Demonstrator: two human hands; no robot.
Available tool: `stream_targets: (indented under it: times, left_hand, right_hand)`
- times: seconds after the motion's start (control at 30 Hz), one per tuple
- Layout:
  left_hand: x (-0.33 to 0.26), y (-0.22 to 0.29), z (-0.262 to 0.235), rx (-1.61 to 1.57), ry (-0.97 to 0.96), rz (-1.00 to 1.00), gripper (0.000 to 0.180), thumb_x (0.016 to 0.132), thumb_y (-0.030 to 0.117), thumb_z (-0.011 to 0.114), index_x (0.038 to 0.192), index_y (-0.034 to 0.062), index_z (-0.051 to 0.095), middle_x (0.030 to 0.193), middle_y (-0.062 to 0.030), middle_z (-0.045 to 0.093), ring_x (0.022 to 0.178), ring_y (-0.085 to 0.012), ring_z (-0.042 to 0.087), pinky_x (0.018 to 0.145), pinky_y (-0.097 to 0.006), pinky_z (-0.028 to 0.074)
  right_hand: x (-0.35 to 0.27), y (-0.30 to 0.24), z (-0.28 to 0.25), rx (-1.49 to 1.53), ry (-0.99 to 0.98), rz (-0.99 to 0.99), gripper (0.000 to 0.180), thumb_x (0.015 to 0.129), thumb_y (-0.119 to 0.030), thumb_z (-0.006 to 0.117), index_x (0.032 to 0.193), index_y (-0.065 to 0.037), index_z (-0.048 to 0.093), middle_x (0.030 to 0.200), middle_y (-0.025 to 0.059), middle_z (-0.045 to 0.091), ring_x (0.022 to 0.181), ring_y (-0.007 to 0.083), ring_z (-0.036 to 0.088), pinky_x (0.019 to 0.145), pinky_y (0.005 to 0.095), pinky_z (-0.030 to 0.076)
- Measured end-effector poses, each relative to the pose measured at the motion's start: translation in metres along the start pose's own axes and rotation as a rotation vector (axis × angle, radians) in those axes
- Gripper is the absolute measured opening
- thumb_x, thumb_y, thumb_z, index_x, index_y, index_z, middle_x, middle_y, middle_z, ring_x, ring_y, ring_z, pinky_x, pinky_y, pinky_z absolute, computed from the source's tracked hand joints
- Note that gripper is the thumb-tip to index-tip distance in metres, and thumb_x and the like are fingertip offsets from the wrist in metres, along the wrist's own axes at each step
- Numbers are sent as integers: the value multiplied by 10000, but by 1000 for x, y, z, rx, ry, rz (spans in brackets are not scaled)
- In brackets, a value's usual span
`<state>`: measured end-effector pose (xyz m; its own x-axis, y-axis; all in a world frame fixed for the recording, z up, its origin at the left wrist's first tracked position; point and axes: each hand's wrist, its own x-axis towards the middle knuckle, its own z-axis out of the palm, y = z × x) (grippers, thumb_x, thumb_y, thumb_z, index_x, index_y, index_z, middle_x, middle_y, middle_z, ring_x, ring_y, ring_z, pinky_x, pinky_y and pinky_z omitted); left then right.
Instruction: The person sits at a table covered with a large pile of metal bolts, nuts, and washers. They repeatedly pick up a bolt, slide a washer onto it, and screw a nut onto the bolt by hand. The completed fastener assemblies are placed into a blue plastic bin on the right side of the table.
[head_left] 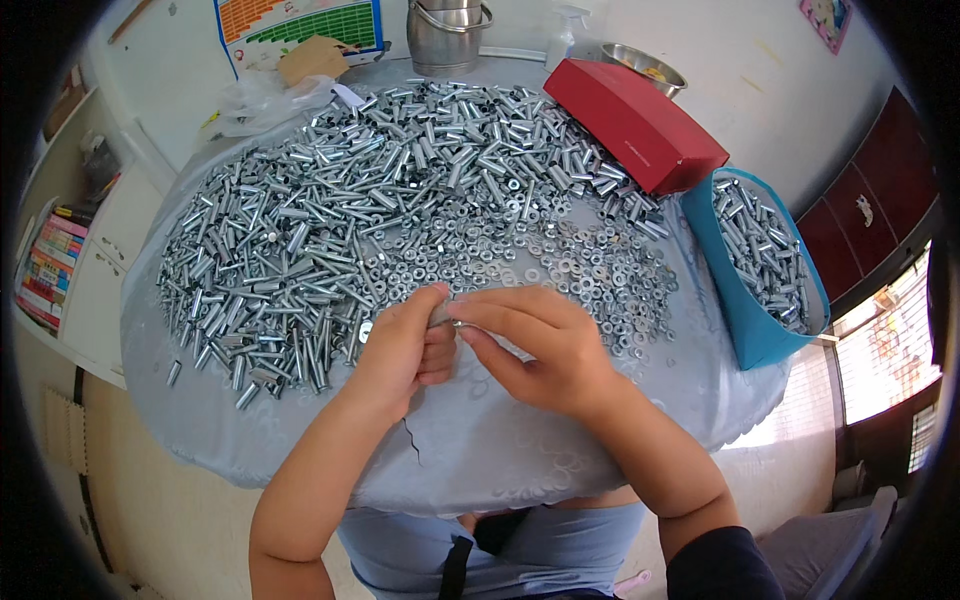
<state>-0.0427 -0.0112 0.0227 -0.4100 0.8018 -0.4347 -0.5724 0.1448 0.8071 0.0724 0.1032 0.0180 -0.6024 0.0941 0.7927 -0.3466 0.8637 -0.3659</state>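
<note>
Over the near edge of the heaped hardware, my two hands meet. My left hand (pixel 403 345) is curled into a fist around a grey metal sleeve (pixel 440 315), mostly hidden by its fingers. Thumb and forefinger of my right hand (pixel 548 348) pinch a small shiny metal part (pixel 458 323) at the sleeve's end; its exact kind is too small to tell. Just beyond my hands lie many loose nuts (pixel 420 262) and flat washers (pixel 570 270). Behind and to the left spreads a large pile of metal sleeves and bolts (pixel 300 210).
A teal bin (pixel 755 345) full of bolts with sleeves stands at the table's right edge. Next to it lies a red box (pixel 640 125). At the back are a metal pail (pixel 445 40), a steel bowl (pixel 645 62), a spray bottle (pixel 566 38) and a plastic bag (pixel 265 100).
</note>
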Motion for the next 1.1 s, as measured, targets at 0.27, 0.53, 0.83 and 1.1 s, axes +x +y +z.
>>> stream_targets:
  times: [0.27,0.53,0.83,1.1]
  left_hand:
    - [3,2,0,-43,33,30,458,887,371,428,511,176,255,454,61,197,388,-75,174,390,-251,177]
    - [7,-1,-7,-29,-49,72,484,895,359,413,504,167,200,446,42,188,392,-79,168,387,-254,172]
    - [5,-1,-3,-49,-19,22,490,892,353,417,498,171,188,438,38,184,383,-88,165,384,-259,168]
    - [6,-1,0,-24,-13,41,489,898,348,401,496,173,186,435,40,188,381,-89,173,385,-262,173]
  right_hand:
    - [4,-5,-6,115,-25,35,363,663,-64,739,1013,-60,643,989,108,615,871,247,613,703,319,494]
    - [7,-54,-32,507,32,-228,255,693,-162,771,888,-55,646,868,65,631,737,205,614,630,306,468]
    - [17,-67,-16,689,423,-423,359,777,-384,682,782,-27,650,755,57,614,603,174,562,530,258,400]
    - [9,-75,-7,739,519,-400,296,843,-309,628,761,-25,650,735,52,609,585,166,558,513,258,393]
